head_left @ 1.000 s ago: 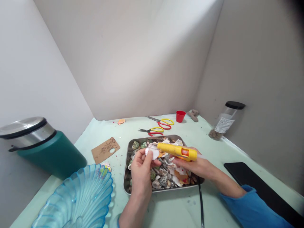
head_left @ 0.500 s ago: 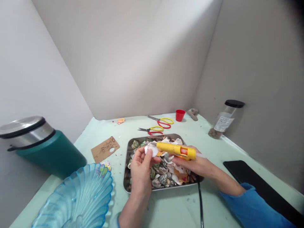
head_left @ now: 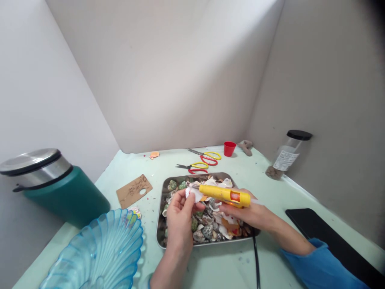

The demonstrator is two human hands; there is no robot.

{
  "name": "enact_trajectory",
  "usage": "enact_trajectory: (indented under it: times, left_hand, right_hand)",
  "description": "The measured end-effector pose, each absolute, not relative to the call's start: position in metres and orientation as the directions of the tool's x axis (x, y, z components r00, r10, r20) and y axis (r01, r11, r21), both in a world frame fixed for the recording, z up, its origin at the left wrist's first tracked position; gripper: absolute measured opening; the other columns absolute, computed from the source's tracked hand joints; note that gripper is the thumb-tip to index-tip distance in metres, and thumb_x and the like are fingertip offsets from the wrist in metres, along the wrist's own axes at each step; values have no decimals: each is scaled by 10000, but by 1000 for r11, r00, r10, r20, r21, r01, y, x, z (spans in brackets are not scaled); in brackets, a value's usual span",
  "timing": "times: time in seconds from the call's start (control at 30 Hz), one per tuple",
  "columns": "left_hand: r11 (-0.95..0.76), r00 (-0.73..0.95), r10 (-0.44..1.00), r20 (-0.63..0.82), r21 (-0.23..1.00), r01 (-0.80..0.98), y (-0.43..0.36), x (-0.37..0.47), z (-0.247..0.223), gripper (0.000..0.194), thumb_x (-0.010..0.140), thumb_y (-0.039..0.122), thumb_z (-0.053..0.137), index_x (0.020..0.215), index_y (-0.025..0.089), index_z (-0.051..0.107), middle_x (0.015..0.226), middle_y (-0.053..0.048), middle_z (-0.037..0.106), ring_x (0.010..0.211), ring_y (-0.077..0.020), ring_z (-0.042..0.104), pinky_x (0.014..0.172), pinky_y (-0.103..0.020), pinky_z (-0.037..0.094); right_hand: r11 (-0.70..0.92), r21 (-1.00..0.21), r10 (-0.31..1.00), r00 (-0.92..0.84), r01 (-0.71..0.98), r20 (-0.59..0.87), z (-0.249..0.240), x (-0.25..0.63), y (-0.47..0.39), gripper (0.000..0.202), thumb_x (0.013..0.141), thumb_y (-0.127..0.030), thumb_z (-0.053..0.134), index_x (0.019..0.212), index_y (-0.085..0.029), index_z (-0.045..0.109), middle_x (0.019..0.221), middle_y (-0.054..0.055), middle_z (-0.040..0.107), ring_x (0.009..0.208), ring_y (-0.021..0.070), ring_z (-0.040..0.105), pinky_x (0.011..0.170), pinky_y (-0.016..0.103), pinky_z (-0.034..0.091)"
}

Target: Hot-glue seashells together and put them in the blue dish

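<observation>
Between the thumb and fingers of my left hand [head_left: 181, 214] is a white seashell [head_left: 195, 195]. My right hand [head_left: 251, 210] grips a yellow hot glue gun [head_left: 224, 194], its metal nozzle pointing left at the shell's upper edge. Whether the tip touches the shell I cannot tell. A clear glue stick pokes out of the gun's back end, and a black cord [head_left: 256, 257] runs down from below it. Both hands are over a metal tray [head_left: 158, 224] full of mixed shells [head_left: 207, 230], some green and bumpy, some spotted, some white.
A blue shell-shaped dish [head_left: 99, 253] and a teal bottle [head_left: 66, 196] stand left, near a brown card [head_left: 134, 190]. Behind the tray lie two pairs of scissors [head_left: 192, 165] and a red cup [head_left: 229, 149]. To the right are a jar [head_left: 285, 156] and a black flat object [head_left: 325, 241].
The whole view has shifted slightly, so everything sits a little lower and further right. My hands keep the same hold, with the nozzle still at the shell's upper edge.
</observation>
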State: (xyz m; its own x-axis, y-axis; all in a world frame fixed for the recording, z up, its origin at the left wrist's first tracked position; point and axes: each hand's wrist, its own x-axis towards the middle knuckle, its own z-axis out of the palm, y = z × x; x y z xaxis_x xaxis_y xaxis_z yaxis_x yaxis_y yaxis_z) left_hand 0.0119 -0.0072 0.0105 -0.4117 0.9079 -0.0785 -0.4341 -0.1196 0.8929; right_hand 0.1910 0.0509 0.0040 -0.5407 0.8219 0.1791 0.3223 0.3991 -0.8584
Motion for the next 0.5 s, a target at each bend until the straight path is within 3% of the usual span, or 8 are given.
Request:
enact_trajectory:
  times: [0.2,0.5]
  left_hand:
    - [-121,-399,914,-67,895,-429,-6,11,9,303,670,333,772,864,138,645,651,25,633,489,-78,567,528,-196,460]
    - [-97,-376,924,-69,909,-406,-6,11,7,299,702,336,750,899,126,665,699,4,644,513,-77,567,555,-201,464]
  right_hand:
    - [356,-864,868,-469,356,164,1,191,50,248,790,-441,667,793,-193,682,655,-8,646,595,163,605,517,234,496]
    - [360,-862,862,-480,357,162,0,191,50,280,795,-447,651,892,-197,731,718,18,705,643,190,653,555,261,531]
